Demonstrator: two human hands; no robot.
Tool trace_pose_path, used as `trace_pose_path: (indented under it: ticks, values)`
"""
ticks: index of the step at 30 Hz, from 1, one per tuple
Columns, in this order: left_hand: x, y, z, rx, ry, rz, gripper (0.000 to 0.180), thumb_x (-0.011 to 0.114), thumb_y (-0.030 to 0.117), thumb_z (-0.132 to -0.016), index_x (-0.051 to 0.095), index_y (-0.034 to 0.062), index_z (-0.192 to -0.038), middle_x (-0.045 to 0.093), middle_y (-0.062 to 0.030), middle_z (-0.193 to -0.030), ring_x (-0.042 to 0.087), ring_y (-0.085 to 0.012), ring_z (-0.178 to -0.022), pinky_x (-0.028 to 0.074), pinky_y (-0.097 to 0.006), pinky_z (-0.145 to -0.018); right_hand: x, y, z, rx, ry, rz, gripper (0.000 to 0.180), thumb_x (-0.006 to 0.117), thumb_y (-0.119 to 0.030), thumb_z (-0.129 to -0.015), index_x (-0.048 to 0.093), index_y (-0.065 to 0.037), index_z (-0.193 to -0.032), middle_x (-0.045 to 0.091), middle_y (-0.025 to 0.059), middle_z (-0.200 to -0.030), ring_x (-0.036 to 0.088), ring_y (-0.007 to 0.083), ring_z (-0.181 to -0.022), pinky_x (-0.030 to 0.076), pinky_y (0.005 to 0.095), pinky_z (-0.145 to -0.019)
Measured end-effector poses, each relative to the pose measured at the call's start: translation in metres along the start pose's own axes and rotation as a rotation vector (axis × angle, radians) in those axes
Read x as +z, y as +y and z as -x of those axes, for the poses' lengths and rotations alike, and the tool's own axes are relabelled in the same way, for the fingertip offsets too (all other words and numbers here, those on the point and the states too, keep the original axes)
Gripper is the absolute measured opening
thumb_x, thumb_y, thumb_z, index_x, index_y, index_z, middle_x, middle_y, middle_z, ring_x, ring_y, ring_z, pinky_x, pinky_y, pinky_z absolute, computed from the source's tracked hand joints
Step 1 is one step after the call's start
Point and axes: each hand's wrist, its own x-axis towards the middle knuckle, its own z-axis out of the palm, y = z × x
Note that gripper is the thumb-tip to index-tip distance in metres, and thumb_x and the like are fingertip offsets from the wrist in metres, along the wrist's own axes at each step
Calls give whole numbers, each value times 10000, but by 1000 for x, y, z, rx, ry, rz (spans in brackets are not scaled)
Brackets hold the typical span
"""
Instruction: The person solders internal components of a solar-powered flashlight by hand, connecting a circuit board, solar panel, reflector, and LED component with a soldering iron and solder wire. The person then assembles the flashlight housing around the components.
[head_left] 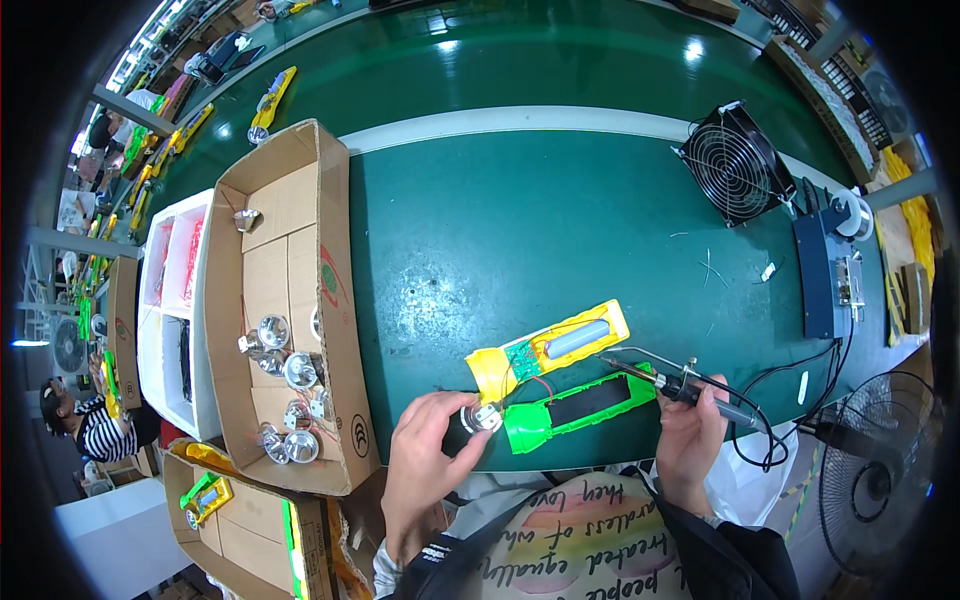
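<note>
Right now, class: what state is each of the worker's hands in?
Left hand: closed, holding a lamp reflector between thumb and fingers.
Right hand: closed, holding a soldering iron.

Dark lettering (610, 540) on shirt (500, 548), round black mark (361, 436), red-green emblem (331, 278) on cardboard box (338, 385)

Lamp head (482, 416) held beside open yellow shell (490, 371); green shell (529, 426) lies alongside; soldering iron (681, 390) held tilted.
</note>
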Motion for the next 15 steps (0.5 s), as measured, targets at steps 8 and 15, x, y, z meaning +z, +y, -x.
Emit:
trace_pose_path:
  ticks: [8,15]
  values:
    - [-13,12,-5,-21,99,164,318,641,5,-648,544,7,-951,571,-125,-909,581,-237,-776,477,-297,-670,-2,0,0,15,-42,3,145,477,-172,-841,380,-65,-836,514,71,-677,493,130,-567,406,241,-527]
    - [-6,8,-16,-1,254,-9,263,623,-25,-663,579,20,-918,598,-104,-848,566,-239,-750,448,-323,-678,0,5,6,25,-45,-47,161,478,-183,-847,366,-67,-838,522,82,-679,491,141,-539,423,251,-571]
